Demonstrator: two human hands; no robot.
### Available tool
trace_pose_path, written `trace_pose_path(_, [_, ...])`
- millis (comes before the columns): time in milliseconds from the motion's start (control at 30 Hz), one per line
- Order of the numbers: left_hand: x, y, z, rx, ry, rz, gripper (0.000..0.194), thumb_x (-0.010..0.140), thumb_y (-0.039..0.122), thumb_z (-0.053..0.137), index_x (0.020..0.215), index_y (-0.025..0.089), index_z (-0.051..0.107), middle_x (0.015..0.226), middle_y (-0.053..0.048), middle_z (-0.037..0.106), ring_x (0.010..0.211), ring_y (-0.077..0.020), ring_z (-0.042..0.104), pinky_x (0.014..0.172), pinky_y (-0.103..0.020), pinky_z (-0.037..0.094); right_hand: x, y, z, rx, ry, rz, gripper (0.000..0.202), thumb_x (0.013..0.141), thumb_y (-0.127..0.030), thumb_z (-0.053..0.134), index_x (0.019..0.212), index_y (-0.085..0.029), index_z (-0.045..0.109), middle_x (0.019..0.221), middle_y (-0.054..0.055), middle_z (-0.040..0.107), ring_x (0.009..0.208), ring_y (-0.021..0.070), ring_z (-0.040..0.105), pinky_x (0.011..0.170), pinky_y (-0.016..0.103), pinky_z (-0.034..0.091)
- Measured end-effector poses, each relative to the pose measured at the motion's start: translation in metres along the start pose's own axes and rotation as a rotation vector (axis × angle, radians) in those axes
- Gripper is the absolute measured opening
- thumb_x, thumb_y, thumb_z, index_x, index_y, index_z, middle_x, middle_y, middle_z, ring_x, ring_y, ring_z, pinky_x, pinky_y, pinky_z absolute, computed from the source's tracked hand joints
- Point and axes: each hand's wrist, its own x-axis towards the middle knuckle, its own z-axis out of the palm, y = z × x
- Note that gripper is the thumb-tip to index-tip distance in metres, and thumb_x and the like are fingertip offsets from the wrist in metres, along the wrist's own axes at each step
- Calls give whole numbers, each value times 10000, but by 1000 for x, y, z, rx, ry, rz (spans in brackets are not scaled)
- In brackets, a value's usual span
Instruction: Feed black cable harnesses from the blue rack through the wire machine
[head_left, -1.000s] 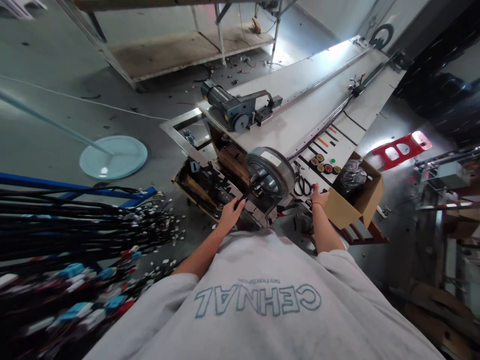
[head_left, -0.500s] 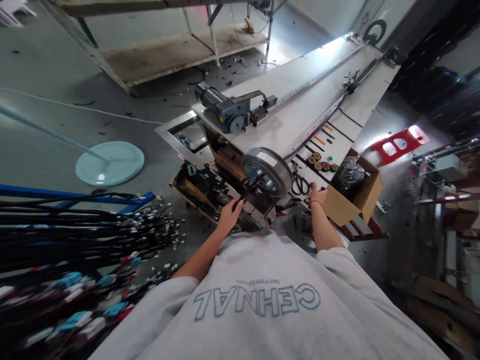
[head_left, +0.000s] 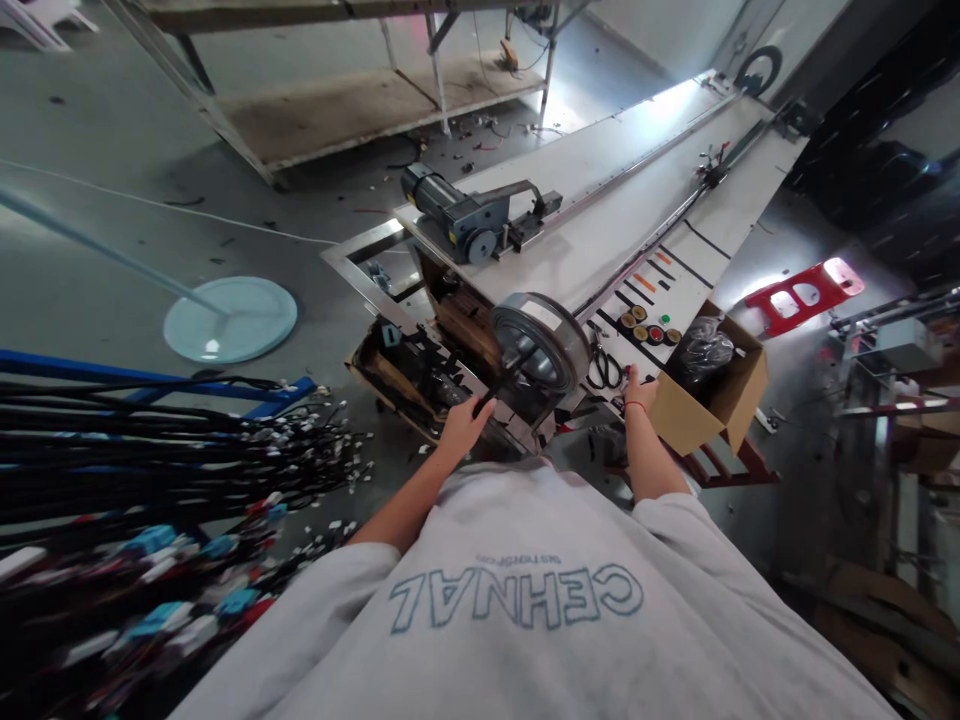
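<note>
My left hand (head_left: 463, 428) is closed on a thin black rod (head_left: 495, 388) that runs toward the hub of a grey wheel (head_left: 541, 345) at the near end of a long white workbench (head_left: 592, 262). At the bench's near right corner, my right hand (head_left: 639, 390) is closed round something small that I cannot make out. Black-handled scissors (head_left: 603, 370) lie just left of that hand. Beyond it are several rolls of tape (head_left: 655, 334) on the bench top. A motor (head_left: 450, 212) sits on the bench's left edge, past the wheel.
An open cardboard box (head_left: 691, 415) with dark plastic inside stands right of my right hand. Bundled black cables (head_left: 225, 440) hang on a blue frame (head_left: 135, 366) at the left. A round white base with a pole (head_left: 255, 320) stands on the floor. A shelf (head_left: 330, 120) is behind.
The view has shifted slightly, so the bench and wheel appear a little further right. Both hands stay at about the same places, the left still on the rod.
</note>
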Motion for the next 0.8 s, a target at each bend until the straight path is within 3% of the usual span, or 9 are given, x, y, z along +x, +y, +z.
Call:
trace_pose_path(300, [-36, -43, -39, 266, -158, -91, 366, 921, 455, 412, 851, 180, 643, 690, -55, 678, 683, -201, 631, 633, -257, 393, 7, 4, 4, 25, 1, 7, 625, 796, -606, 607, 1174, -114, 525, 1213, 217, 615, 1135, 314, 593, 972, 391, 441])
trace_pose_path(500, [-22, -21, -36, 253, -105, -72, 383, 952, 446, 388, 855, 180, 645, 755, -70, 702, 740, -200, 648, 657, -257, 405, 6, 2, 4, 5, -5, 12, 647, 810, -610, 585, 1198, -96, 516, 1234, 241, 594, 1162, 330, 574, 987, 402, 431])
trace_pose_path(800, [14, 10, -11, 178, -93, 23, 403, 960, 455, 380, 791, 182, 623, 725, -64, 679, 720, -196, 636, 671, -269, 401, 7, 4, 7, 33, 14, 2, 642, 790, -611, 601, 1184, -111, 516, 1210, 230, 609, 1152, 321, 582, 975, 405, 439])
